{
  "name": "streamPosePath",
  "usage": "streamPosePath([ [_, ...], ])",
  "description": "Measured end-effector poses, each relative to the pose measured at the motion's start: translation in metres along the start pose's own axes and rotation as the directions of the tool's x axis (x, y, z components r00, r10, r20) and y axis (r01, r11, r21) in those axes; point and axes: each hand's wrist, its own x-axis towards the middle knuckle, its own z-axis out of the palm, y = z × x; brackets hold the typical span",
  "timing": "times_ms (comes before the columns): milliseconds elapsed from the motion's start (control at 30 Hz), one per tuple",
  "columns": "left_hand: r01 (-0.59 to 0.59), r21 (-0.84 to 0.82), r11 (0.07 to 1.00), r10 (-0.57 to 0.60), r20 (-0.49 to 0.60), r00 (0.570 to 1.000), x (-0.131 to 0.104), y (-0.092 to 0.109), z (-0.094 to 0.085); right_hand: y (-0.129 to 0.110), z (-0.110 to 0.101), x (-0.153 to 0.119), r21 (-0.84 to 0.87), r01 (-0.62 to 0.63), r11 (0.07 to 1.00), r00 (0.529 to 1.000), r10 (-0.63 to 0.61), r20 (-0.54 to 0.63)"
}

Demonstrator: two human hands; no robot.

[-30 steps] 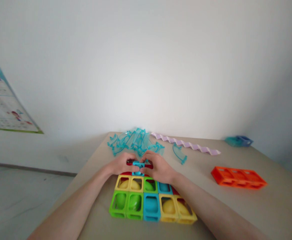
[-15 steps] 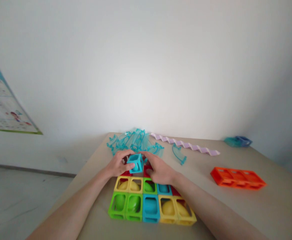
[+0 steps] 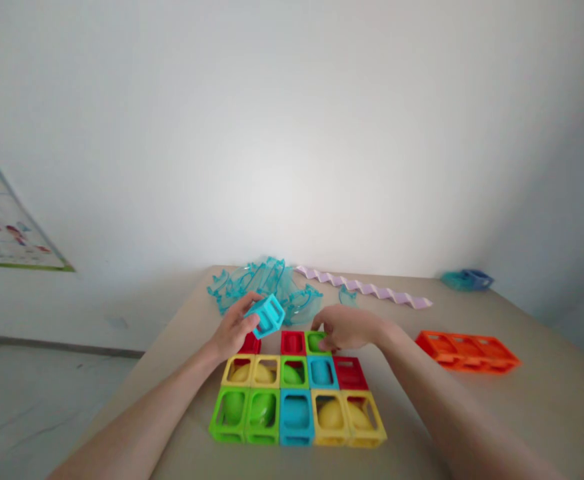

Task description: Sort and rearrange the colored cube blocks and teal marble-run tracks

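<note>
Held up in my left hand (image 3: 237, 328) is a light blue hollow cube (image 3: 268, 316), tilted, between thumb and fingers. My right hand (image 3: 345, 328) grips a green cube (image 3: 317, 343) in the back row of a block layout. Left of that cube sits a red cube (image 3: 293, 343); another red cube (image 3: 251, 344) lies farther left, past a gap. The middle row has yellow (image 3: 253, 371), green, blue (image 3: 322, 372) and red (image 3: 351, 373) cubes. In the front row are green (image 3: 246, 415), blue (image 3: 297, 417) and yellow (image 3: 348, 419) cubes.
Clear teal curved pieces (image 3: 267, 283) are heaped at the table's back left. A pale purple zigzag strip (image 3: 367, 288) runs along the back. An orange three-part block (image 3: 467, 351) lies at the right, with a dark blue piece (image 3: 478, 279) behind it.
My right hand has moved right, from beside the light blue cube to the green cube in the back row. My left hand still holds the light blue cube, now tilted more and slightly higher.
</note>
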Motion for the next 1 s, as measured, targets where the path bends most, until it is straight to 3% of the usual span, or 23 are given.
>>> streamPosePath([
  [133, 0.003, 0.032, 0.999, -0.004, 0.032, 0.999, -0.002, 0.002, 0.005, -0.009, 0.015, 0.012, 0.177, -0.090, 0.980, 0.996, 0.092, -0.003],
  [233, 0.009, 0.065, 0.998, -0.013, 0.052, 0.999, -0.002, 0.002, 0.006, -0.017, 0.025, 0.019, 0.215, -0.120, 0.969, 0.992, 0.128, -0.022],
  [400, 0.001, 0.087, 0.996, -0.011, 0.122, 0.992, -0.002, 0.003, 0.001, -0.026, 0.028, 0.015, 0.180, -0.137, 0.974, 0.974, 0.166, -0.157],
  [500, -0.010, 0.131, 0.991, -0.014, 0.186, 0.982, -0.001, 0.003, -0.004, -0.028, 0.017, 0.001, 0.028, -0.087, 0.996, 0.976, 0.091, -0.197],
  [633, -0.039, 0.220, 0.975, -0.002, 0.185, 0.983, 0.001, -0.001, -0.007, -0.032, 0.005, -0.015, -0.154, 0.064, 0.986, 0.998, -0.059, 0.034],
  [767, -0.003, 0.182, 0.983, -0.025, 0.154, 0.988, 0.001, -0.001, -0.006, -0.032, 0.008, -0.013, -0.108, 0.192, 0.975, 0.974, -0.176, 0.146],
  [867, 0.053, 0.082, 0.995, -0.065, 0.153, 0.986, 0.001, 0.000, -0.005, -0.029, 0.012, -0.007, -0.062, 0.183, 0.981, 0.970, -0.170, 0.175],
  [1000, 0.040, 0.060, 0.997, -0.050, 0.168, 0.985, 0.000, -0.002, -0.005, -0.026, 0.014, -0.003, -0.076, 0.099, 0.992, 0.977, -0.083, 0.195],
])
